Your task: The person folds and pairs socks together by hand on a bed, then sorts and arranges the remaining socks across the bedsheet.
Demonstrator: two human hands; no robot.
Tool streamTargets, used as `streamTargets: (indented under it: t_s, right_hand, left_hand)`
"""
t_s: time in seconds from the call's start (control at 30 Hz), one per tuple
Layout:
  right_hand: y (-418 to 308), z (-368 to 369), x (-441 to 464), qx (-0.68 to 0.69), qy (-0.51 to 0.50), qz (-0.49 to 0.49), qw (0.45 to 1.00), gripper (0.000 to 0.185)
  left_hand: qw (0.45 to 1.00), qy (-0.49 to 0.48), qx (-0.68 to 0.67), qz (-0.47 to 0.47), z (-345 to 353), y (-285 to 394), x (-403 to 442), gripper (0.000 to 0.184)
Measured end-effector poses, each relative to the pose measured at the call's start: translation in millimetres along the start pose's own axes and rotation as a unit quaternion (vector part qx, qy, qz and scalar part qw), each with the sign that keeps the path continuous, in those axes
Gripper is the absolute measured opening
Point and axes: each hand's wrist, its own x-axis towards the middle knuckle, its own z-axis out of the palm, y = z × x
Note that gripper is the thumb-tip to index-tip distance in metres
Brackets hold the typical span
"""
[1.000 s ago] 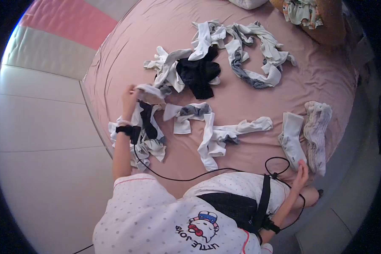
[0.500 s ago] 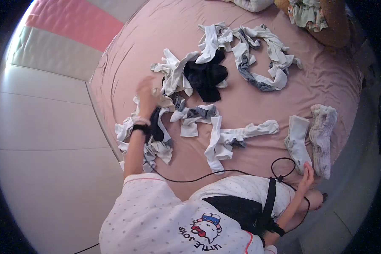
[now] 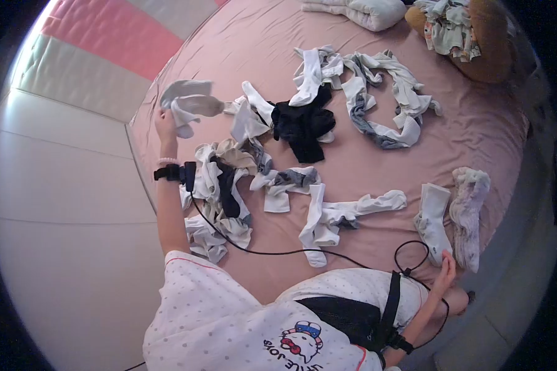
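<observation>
My left hand point(image 3: 166, 123) is closed on some white and grey socks point(image 3: 195, 99), lifted at the left side of the bed. Below it lies a loose heap of white, beige and dark socks point(image 3: 229, 185). Black socks point(image 3: 303, 123) lie among white ones at the centre. My right hand point(image 3: 445, 270) is at the toe end of a white pair of socks point(image 3: 434, 216), its fingers close together; whether they pinch the fabric is too small to tell. A fluffy pale pair point(image 3: 467, 216) lies right beside that pair.
White and grey socks point(image 3: 387, 133) form a ring on the pink bed sheet point(image 3: 377, 167). More white socks point(image 3: 319, 222) lie nearer me. A black cable point(image 3: 278, 253) runs between my wrists. At the back are a folded white quilt point(image 3: 377, 13) and a brown plush item point(image 3: 489, 43).
My left hand has moved from the near left heap up and outward, and now holds socks in the air. Socks left of the black ones have shifted. My right hand has stayed by the white pair.
</observation>
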Motion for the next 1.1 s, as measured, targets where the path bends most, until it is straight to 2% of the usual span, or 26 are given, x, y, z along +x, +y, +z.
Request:
streamTargets:
  t_s: [0.03, 0.07, 0.1, 0.13, 0.2, 0.27, 0.33, 0.37, 0.43, 0.47, 0.53, 0.57, 0.6, 0.63, 0.73, 0.77, 0.8, 0.83, 0.87, 0.9, 0.97, 1.0, 1.03, 1.07, 1.1]
  right_hand:
    - [0.7, 0.3, 0.2, 0.001, -0.003, -0.001, 1.0, 0.025]
    - [-0.6, 0.0, 0.3, 0.004, 0.001, 0.016, 1.0, 0.025]
    - [-3.6, 0.6, 0.7, 0.005, 0.006, 0.032, 0.999, 0.025]
    - [-5.5, 0.9, 0.7, 0.006, 0.005, 0.032, 0.999, 0.025]
    - [-8.1, -0.2, -0.5, -0.003, 0.007, 0.026, 1.0, 0.024]
    - [-12.1, -0.9, -2.3, -0.005, 0.005, 0.025, 1.0, 0.025]
    - [-11.7, -2.1, -1.9, -0.006, 0.002, 0.022, 1.0, 0.025]
    - [-9.8, -2.0, -1.9, -0.007, 0.003, 0.024, 1.0, 0.024]
    - [-5.7, -1.3, -3.9, -0.01, 0.008, 0.026, 1.0, 0.024]
    - [-5.3, -1.4, -5.5, -0.007, 0.006, 0.015, 1.0, 0.024]
    - [-9.6, -4.2, -5.9, -0.005, 0.012, 0.003, 1.0, 0.024]
    - [-13.7, -3.1, -6.4, 0.0, 0.012, 0.004, 1.0, 0.024]
    - [-15.5, -0.9, -7.2, 0.007, 0.01, 0.007, 1.0, 0.024]
    - [-13.4, 1.0, -6.3, 0.009, 0.013, 0.012, 1.0, 0.024]
    - [-8.1, 3.1, -0.7, 0.013, 0.028, 0.006, 1.0, 0.022]
    - [-10.6, 2.9, 0.6, 0.002, 0.036, 0.019, 0.999, 0.022]
    - [-12.0, 3.4, 1.7, -0.008, 0.044, 0.031, 0.999, 0.022]
    - [-10.8, 3.3, 2.3, -0.006, 0.041, 0.032, 0.999, 0.022]
    - [-8.8, 2.9, 4.0, 0.003, 0.047, 0.041, 0.998, 0.022]
    - [-6.6, 2.5, 5.5, 0.011, 0.053, 0.049, 0.997, 0.023]
    - [-3.4, 2.8, 5.2, 0.024, 0.058, 0.056, 0.996, 0.023]
    - [-2.2, 1.9, 3.6, 0.035, 0.066, 0.062, 0.995, 0.023]
    - [-5.5, 1.0, 2.4, 0.033, 0.069, 0.063, 0.995, 0.023]
    - [-13.3, 2.5, 2.1, 0.02, 0.068, 0.069, 0.995, 0.023]
    - [-18.0, 3.4, 2.4, 0.008, 0.068, 0.075, 0.995, 0.023]
  left_hand:
    - [1.0, 0.003, 0.001, 0.0, -4.0, -6.0, -3.4, 0.032]
    - [0.972, 0.094, 0.216, 0.016, -4.7, -16.1, -7.1, 0.039]
    - [0.89, 0.18, 0.418, 0.03, -2.8, -15.3, -15.3, 0.046]
    - [0.89, 0.181, 0.418, 0.03, 4.1, -16.8, -26.1, 0.046]
    - [0.812, 0.116, 0.555, 0.135, 40.5, -0.5, -61.8, 0.072]
    - [0.856, -0.086, 0.429, 0.275, 74.6, -25.3, -58.6, 0.089]
    - [0.902, -0.211, 0.295, 0.235, 130.1, -14.4, -87.4, 0.084]
    - [0.902, -0.212, 0.293, 0.236, 149.1, -11.3, -99.0, 0.084]
    - [0.828, -0.291, 0.429, 0.215, 173.6, -7.3, -115.8, 0.068]
    - [0.828, -0.294, 0.425, 0.216, 176.0, -13.8, -111.4, 0.068]
    - [0.815, -0.292, 0.454, 0.208, 176.2, -31.5, -89.3, 0.054]
    - [0.839, -0.308, 0.401, 0.202, 170.6, -25.3, -83.6, 0.048]
    - [0.875, -0.261, 0.334, 0.234, 160.6, -13.6, -80.1, 0.04]
    - [0.919, -0.226, 0.267, 0.18, 151.4, -1.3, -74.7, 0.036]
    - [0.965, -0.101, 0.206, 0.129, 98.8, 13.8, -45.8, 0.03]
    - [0.971, -0.102, 0.194, 0.094, 76.0, 0.6, -25.8, 0.035]
    - [0.971, -0.1, 0.197, 0.093, 71.6, 5.1, -30.1, 0.035]
    - [0.928, -0.021, 0.366, 0.061, 65.8, 9.7, -35.4, 0.043]
    - [0.851, 0.06, 0.522, 0.028, 62.7, 14.6, -40.8, 0.052]
    - [0.843, 0.029, 0.536, 0.019, 65.3, 12.9, -45.6, 0.071]
    - [0.838, -0.05, 0.489, 0.235, 76.2, -7.5, -45.1, 0.077]
    - [0.839, -0.053, 0.488, 0.237, 91.7, 0.6, -55.0, 0.077]
    - [0.863, -0.18, 0.388, 0.269, 118.3, 16.7, -76.4, 0.082]
    - [0.863, -0.302, 0.277, 0.294, 145.5, 27.5, -98.0, 0.087]
    - [0.833, -0.36, 0.243, 0.343, 172.9, 21.7, -116.5, 0.085]
